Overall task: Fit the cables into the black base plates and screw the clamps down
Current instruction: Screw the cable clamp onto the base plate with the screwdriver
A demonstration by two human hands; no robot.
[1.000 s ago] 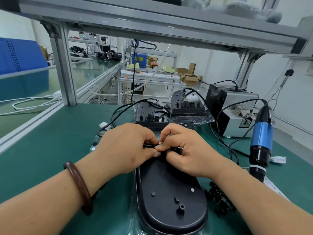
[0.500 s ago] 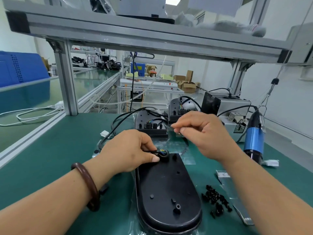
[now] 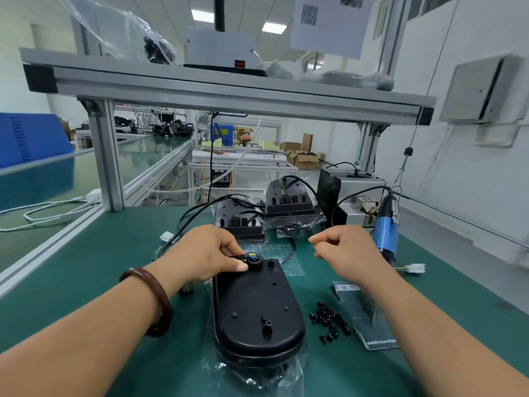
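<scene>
A black oval base plate (image 3: 257,310) lies on a plastic bag on the green mat in front of me. At its far left corner my left hand (image 3: 211,253) pinches the end of a black cable (image 3: 187,214), whose coloured wires (image 3: 252,256) enter a round black collar (image 3: 254,264) on the plate. My right hand (image 3: 346,250) hovers above the mat to the right of the plate, fingers curled and fingertips together, with nothing visible in it. A pile of small black screws (image 3: 329,322) lies right of the plate.
Two more black base plates (image 3: 240,223) (image 3: 289,202) with cables stand at the back. A blue electric screwdriver (image 3: 386,233) hangs at the right, near a white connector (image 3: 415,267). A plastic bag strip (image 3: 369,316) lies beside the screws. An aluminium frame post (image 3: 106,156) stands at the left.
My right hand left the cable end on the plate, rose, then moved right towards the screwdriver side. My left hand stayed on the cable at the plate's corner. The camera tilted up.
</scene>
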